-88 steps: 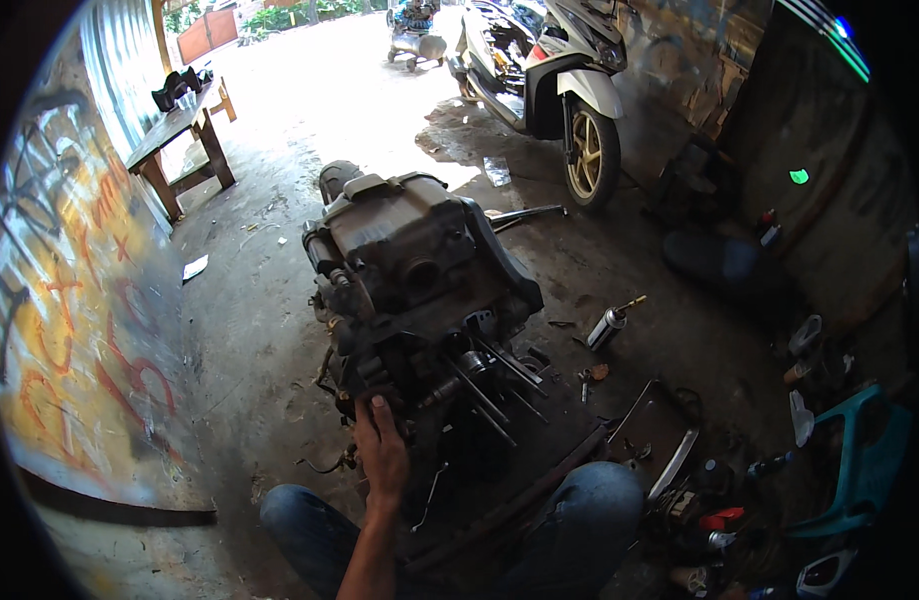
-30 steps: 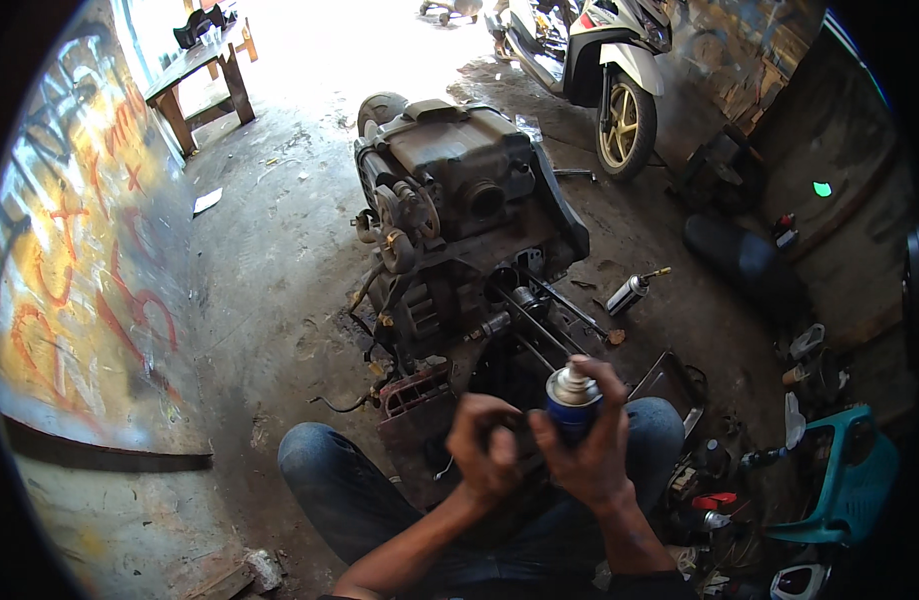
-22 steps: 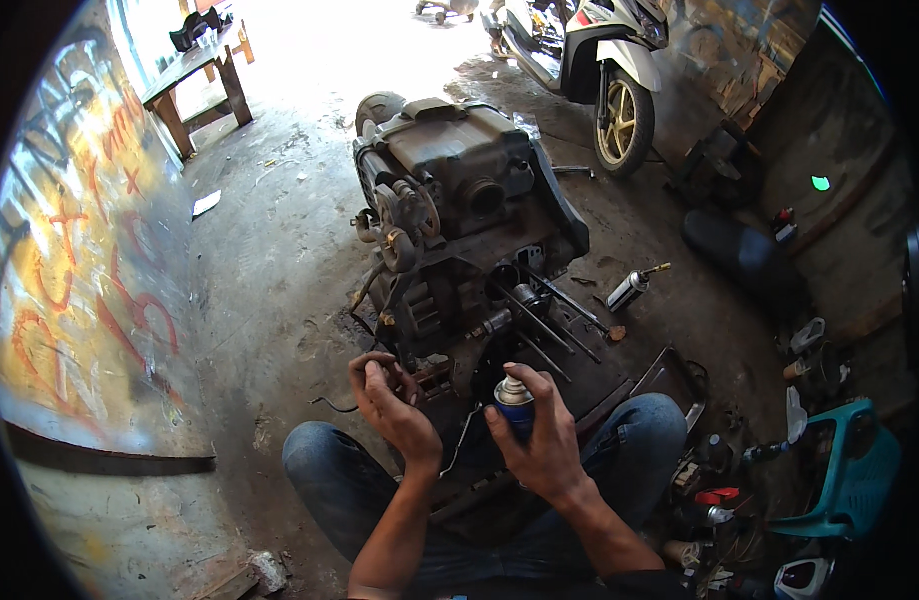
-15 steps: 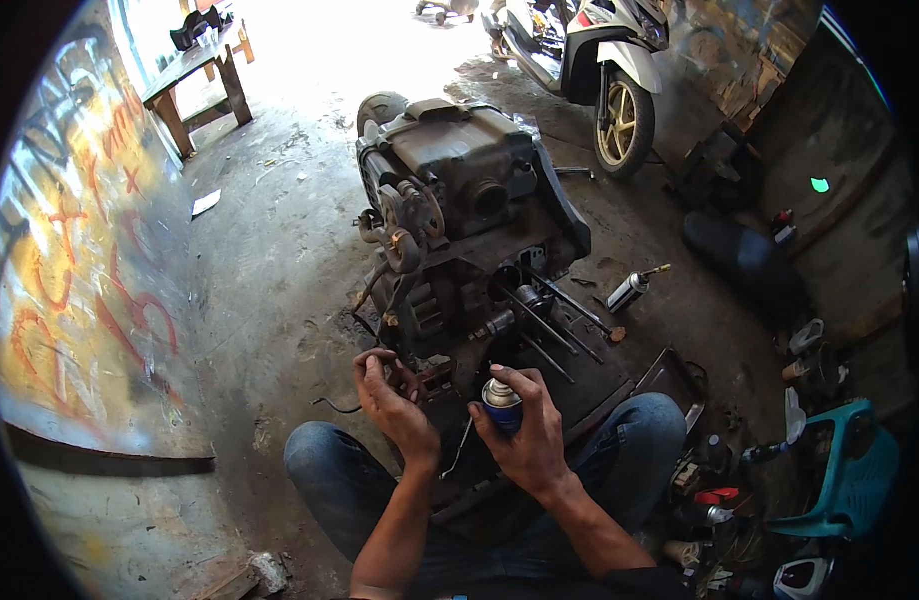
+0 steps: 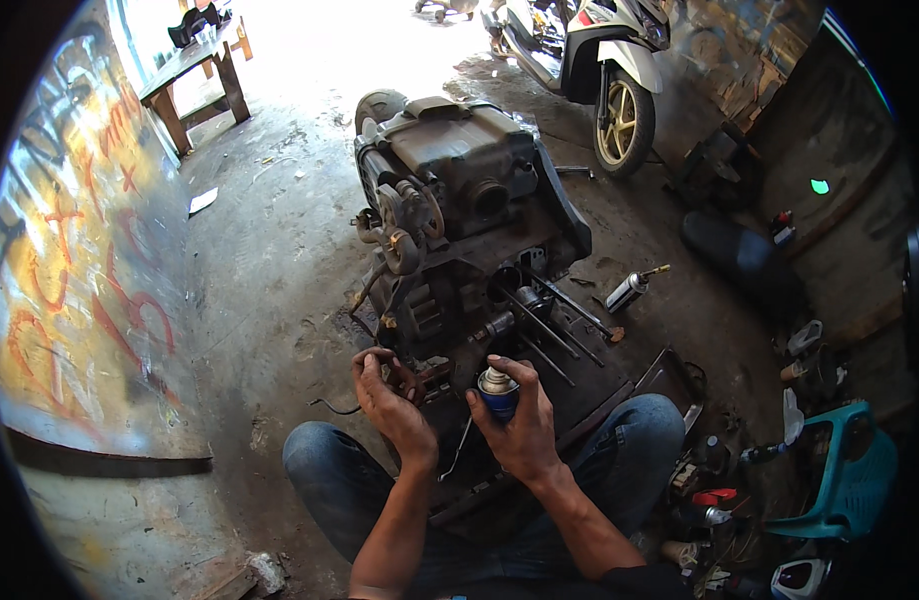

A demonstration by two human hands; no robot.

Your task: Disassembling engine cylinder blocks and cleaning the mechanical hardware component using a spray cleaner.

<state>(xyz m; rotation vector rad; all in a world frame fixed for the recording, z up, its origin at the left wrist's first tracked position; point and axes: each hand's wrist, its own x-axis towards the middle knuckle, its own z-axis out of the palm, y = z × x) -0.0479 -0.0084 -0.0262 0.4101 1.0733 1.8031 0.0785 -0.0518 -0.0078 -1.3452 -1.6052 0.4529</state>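
Note:
My right hand (image 5: pixel 524 425) is wrapped round a blue spray can (image 5: pixel 498 398) with a pale top, its index finger resting on the nozzle. To the left, my left hand (image 5: pixel 391 405) is raised palm inward, with the fingers curled toward the thumb; whatever lies in them, if anything, is hidden. Beyond both hands stands a dirty scooter engine (image 5: pixel 449 230) with a black box-shaped cover on top. Long metal studs (image 5: pixel 554 325) stick out of it toward me, around a piston (image 5: pixel 527 297). A small metal block (image 5: pixel 436 378) lies just beyond my left fingers.
Right of the engine stands another spray can (image 5: pixel 627 291). A white scooter (image 5: pixel 624 80) is parked at the back right, with a black seat (image 5: pixel 739 250) nearer. A teal plastic chair (image 5: pixel 844 480) and scattered parts crowd the lower right. A painted wall panel (image 5: pixel 89 270) runs along the left.
My right hand and the spray can have shifted very slightly left, and the can looks a little more upright. My left hand keeps almost the same pose.

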